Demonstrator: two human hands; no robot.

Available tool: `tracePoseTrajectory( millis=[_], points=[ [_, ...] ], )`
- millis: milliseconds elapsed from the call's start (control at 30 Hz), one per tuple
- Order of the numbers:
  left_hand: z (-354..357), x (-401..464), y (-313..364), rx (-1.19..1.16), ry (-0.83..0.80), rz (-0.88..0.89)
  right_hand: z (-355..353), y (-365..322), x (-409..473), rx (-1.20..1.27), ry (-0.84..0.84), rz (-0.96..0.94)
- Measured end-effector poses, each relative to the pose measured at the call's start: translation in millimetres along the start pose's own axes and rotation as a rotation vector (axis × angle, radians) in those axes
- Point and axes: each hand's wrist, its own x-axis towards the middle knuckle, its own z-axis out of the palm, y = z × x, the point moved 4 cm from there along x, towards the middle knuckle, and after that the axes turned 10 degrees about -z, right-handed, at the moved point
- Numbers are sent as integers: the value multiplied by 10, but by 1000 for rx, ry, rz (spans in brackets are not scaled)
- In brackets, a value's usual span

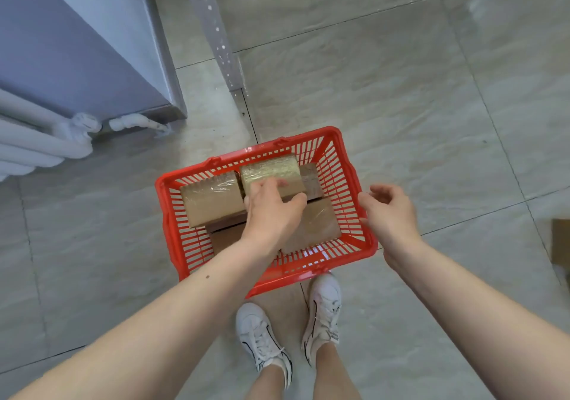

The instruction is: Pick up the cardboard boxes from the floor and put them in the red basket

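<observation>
Grey tile floor [401, 91], red basket [354, 183] at the feet: left hand [271, 211] fingers clamp the top cardboard box [271, 170], long axis running left-right, right hand [390, 211] loosely curled, holding nothing, beside the rim.

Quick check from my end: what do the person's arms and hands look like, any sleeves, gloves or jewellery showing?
Both forearms are bare, with no sleeves in view. The left hand and right hand wear no gloves, and no rings, watch or bracelets are visible. A small dark mark sits on the left forearm.
</observation>
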Motion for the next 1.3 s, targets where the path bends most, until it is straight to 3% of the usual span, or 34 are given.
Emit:
tracePoseTrajectory(
  millis=[433,933,1300],
  points=[
    [1185,-638,563,131,-91,151,-1384,628,-50,201,160,90],
    [3857,-1781,1576,226,-273,203,-4335,1552,236,322,333,200],
    [5366,-2145,2185,356,-390,272,-5664,2166,478,375,434,323]
  ],
)
